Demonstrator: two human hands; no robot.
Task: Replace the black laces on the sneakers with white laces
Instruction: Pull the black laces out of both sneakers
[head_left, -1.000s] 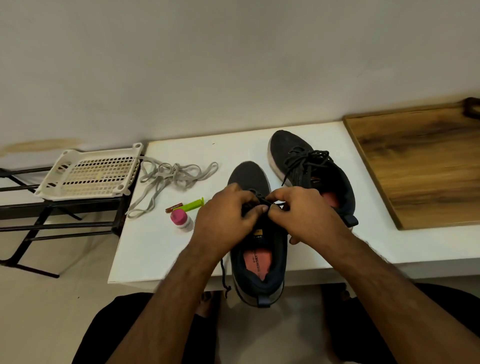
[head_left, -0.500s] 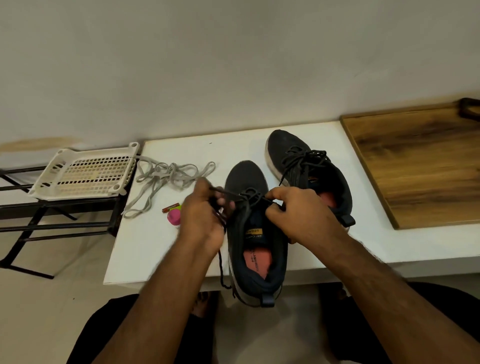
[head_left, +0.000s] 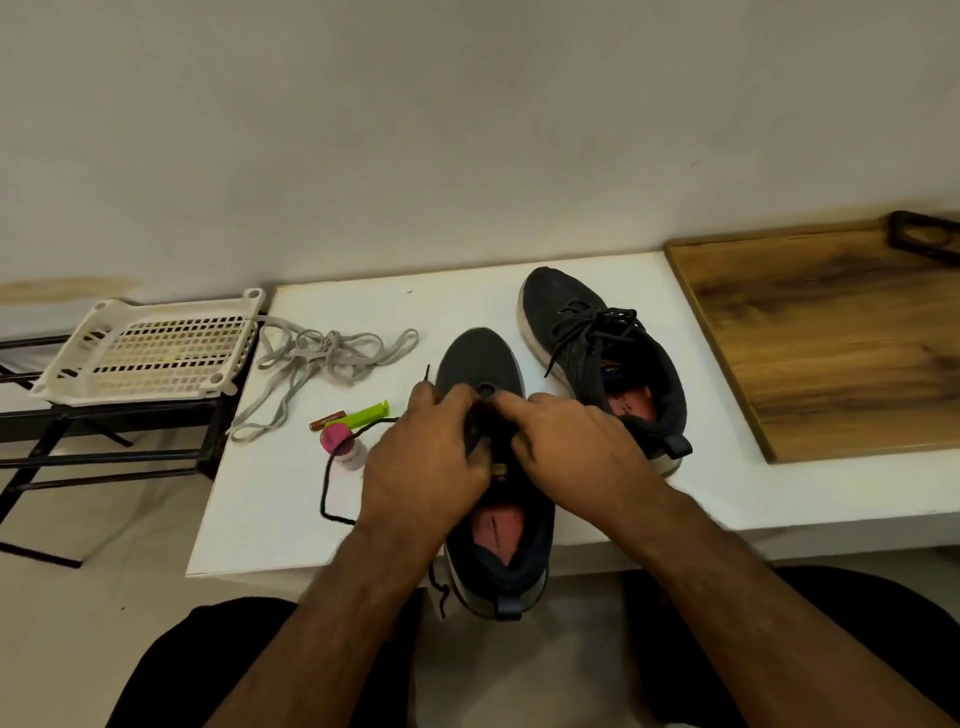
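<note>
Unlacing of the near sneaker (head_left: 493, 525) is in hand; it lies at the front edge of the white table (head_left: 519, 291), heel overhanging. The left hand (head_left: 426, 467) pinches the black lace (head_left: 332, 467) at the upper eyelets, a freed length trailing leftward. The right hand (head_left: 566, 447) steadies the tongue area, fingers curled on the shoe. The far sneaker (head_left: 597, 353) remains laced. The white laces (head_left: 317, 353) lie untouched nearby. Next, in my judgement: draw the lace clear, row by row.
</note>
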